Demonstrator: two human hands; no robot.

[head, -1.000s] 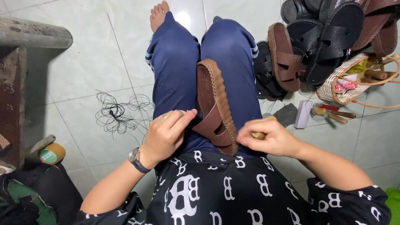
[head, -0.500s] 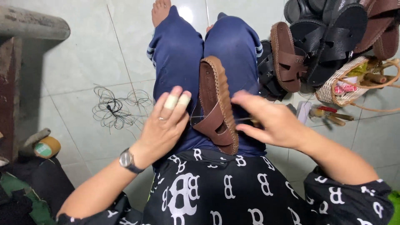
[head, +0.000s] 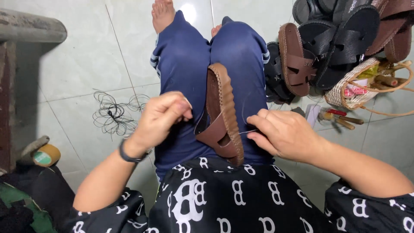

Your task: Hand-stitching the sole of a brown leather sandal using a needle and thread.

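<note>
The right hand (head: 282, 133), fingers pinched shut, grips a thin thread (head: 246, 132) just beside the brown sandal (head: 224, 114), which lies on edge between blue-trousered knees. Left of the sandal, the left hand (head: 166, 114) is curled closed; what it holds is hidden. Beyond lie pale floor tiles (head: 86, 56), tangled black cord (head: 113, 114), stacked sandals (head: 327, 39), and a woven basket (head: 358, 86).

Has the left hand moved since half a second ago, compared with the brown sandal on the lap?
Yes. The left hand was open with fingers spread; now it is closed into a fist, slightly further from the brown sandal.
</note>
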